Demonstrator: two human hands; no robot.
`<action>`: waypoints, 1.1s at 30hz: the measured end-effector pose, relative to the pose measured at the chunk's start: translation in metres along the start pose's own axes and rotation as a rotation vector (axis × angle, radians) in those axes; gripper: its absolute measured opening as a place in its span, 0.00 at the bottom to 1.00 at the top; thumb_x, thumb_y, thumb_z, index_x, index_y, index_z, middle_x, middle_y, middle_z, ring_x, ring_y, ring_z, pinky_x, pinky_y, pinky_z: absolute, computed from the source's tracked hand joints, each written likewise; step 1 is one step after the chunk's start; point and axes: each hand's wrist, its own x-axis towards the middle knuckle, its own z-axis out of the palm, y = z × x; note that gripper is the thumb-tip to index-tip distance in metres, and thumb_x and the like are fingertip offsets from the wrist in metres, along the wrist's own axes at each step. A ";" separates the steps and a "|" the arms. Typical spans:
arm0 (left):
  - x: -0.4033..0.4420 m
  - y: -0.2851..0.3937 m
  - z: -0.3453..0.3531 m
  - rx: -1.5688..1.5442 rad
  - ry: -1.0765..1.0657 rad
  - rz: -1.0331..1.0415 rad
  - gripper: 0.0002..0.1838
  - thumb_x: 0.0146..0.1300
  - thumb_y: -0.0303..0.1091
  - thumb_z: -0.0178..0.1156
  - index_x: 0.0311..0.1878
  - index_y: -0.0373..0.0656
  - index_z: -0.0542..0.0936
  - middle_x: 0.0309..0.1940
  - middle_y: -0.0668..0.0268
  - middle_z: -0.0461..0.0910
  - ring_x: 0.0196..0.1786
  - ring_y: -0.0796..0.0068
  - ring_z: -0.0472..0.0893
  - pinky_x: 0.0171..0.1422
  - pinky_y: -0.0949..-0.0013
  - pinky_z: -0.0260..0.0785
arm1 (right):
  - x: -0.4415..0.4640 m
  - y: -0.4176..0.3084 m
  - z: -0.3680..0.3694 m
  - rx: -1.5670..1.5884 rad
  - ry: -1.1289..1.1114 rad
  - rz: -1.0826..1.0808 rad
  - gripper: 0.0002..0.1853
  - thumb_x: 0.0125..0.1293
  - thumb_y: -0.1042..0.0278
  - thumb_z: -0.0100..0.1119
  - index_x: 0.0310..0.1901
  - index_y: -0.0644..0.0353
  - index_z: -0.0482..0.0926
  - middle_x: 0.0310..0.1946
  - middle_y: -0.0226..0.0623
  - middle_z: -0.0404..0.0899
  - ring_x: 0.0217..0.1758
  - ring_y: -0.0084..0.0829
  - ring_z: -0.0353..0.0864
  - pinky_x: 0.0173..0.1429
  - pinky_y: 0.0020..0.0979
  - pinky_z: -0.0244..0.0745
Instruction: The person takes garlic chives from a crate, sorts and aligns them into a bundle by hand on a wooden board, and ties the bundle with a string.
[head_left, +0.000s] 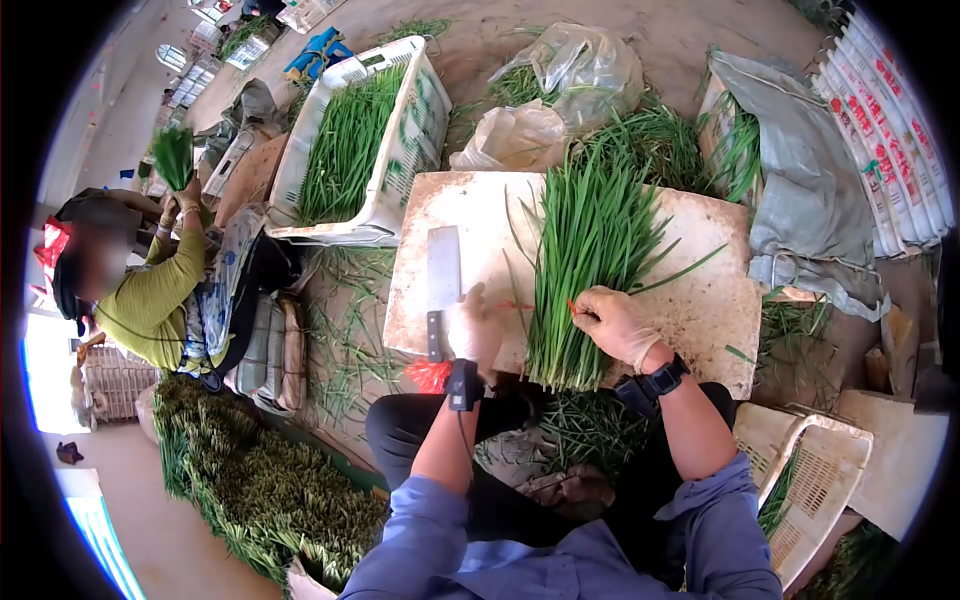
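Note:
A thick bunch of long green stalks (585,270) lies across the pale board (420,270), its cut ends toward me. My right hand (615,325), in a thin glove, is at the bunch's right side, fingers pinched on a short red tie (576,309). My left hand (476,325), also gloved, is left of the bunch, over the board; a red strand runs between it and the stalks, and its fingers are blurred. A cleaver (443,275) lies just left of that hand, and red ties (428,376) sit below its handle.
A white crate (410,130) of greens stands beyond the board. At left a co-worker (150,290) holds up a bunch. Stacked bunches (270,480) lie lower left. Plastic bags (590,80) and loose greens are behind the board; another crate (825,470) is lower right.

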 end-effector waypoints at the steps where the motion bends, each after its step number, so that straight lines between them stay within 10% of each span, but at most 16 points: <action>1: 0.002 0.001 0.003 0.136 0.032 0.092 0.26 0.64 0.18 0.63 0.66 0.40 0.82 0.48 0.56 0.84 0.45 0.61 0.85 0.49 0.60 0.79 | 0.000 0.000 0.000 -0.005 -0.008 0.002 0.10 0.67 0.67 0.71 0.40 0.64 0.81 0.36 0.44 0.83 0.38 0.47 0.85 0.44 0.43 0.78; 6: 0.004 -0.069 0.077 0.031 0.043 0.024 0.07 0.61 0.36 0.69 0.40 0.46 0.83 0.32 0.55 0.84 0.36 0.53 0.85 0.40 0.50 0.78 | -0.006 0.003 -0.001 -0.023 0.037 0.006 0.09 0.68 0.66 0.69 0.39 0.63 0.82 0.36 0.44 0.83 0.39 0.48 0.85 0.44 0.44 0.78; 10: -0.002 -0.045 0.062 0.062 0.082 0.025 0.11 0.60 0.40 0.71 0.29 0.43 0.86 0.24 0.54 0.85 0.29 0.55 0.87 0.36 0.51 0.79 | 0.002 0.001 0.006 -0.042 0.050 -0.074 0.09 0.69 0.65 0.67 0.37 0.60 0.82 0.36 0.45 0.82 0.41 0.52 0.84 0.43 0.47 0.77; 17: -0.014 0.079 -0.028 -0.146 -0.287 -0.001 0.07 0.60 0.32 0.69 0.39 0.41 0.87 0.37 0.55 0.86 0.42 0.55 0.87 0.49 0.57 0.79 | -0.004 -0.011 0.007 -0.139 0.128 -0.064 0.06 0.66 0.68 0.69 0.36 0.58 0.80 0.36 0.41 0.82 0.41 0.52 0.84 0.42 0.49 0.77; 23: -0.028 0.111 -0.003 -0.282 -0.340 0.389 0.08 0.61 0.23 0.69 0.39 0.41 0.79 0.40 0.55 0.81 0.48 0.49 0.83 0.53 0.57 0.76 | -0.005 -0.012 0.002 -0.052 0.187 -0.143 0.03 0.65 0.75 0.66 0.37 0.62 0.80 0.37 0.47 0.81 0.42 0.56 0.83 0.44 0.50 0.77; 33: -0.016 0.073 0.046 -0.861 -0.637 0.084 0.12 0.62 0.16 0.67 0.41 0.43 0.75 0.39 0.70 0.77 0.47 0.78 0.76 0.55 0.72 0.70 | -0.001 -0.005 0.000 0.120 0.144 -0.071 0.04 0.63 0.80 0.66 0.39 0.68 0.80 0.35 0.49 0.80 0.38 0.53 0.83 0.42 0.45 0.76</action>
